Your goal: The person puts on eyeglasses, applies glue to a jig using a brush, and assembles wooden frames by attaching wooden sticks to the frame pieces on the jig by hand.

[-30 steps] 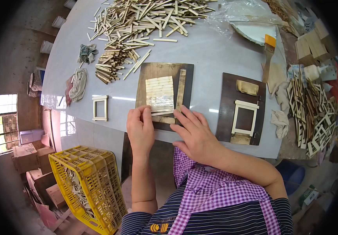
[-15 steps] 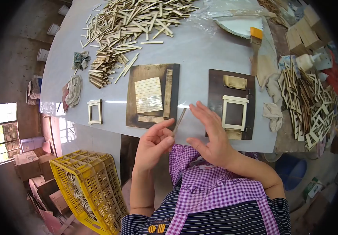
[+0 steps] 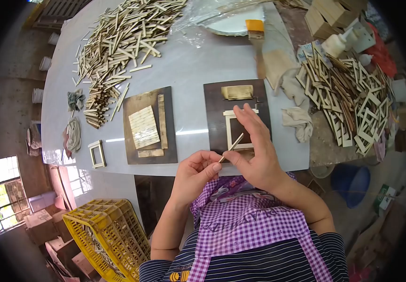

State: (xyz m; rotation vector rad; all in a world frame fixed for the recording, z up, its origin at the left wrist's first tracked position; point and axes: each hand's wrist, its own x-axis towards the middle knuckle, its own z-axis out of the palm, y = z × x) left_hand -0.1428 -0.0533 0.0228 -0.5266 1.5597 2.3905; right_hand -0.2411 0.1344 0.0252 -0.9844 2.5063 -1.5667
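Observation:
A thin wooden strip (image 3: 235,144) is pinched between thumb and fingers of my left hand (image 3: 194,177), slanting up to the right. My right hand (image 3: 261,157) has its fingers stretched out, with its thumb beside or against the strip; actual contact is hard to make out. Behind that hand lies a dark board (image 3: 214,104), bearing a small pale wooden frame (image 3: 228,128) partly hidden by the fingers, and a wooden block (image 3: 237,92). To the left, another board (image 3: 132,105) carries a panel of joined strips (image 3: 144,128) and two loose wooden pieces.
A large heap of strips (image 3: 118,42) covers the table's back left. One small frame (image 3: 97,154) lies near the left edge. Rags (image 3: 297,124), a brush (image 3: 258,51) and a pile of frames (image 3: 360,113) are at right. A yellow crate (image 3: 113,235) stands below left.
The view has shifted, so the tabletop things appear further left. My hands have come closer together, and the right thumb is now at the strip, which tilts more to the right.

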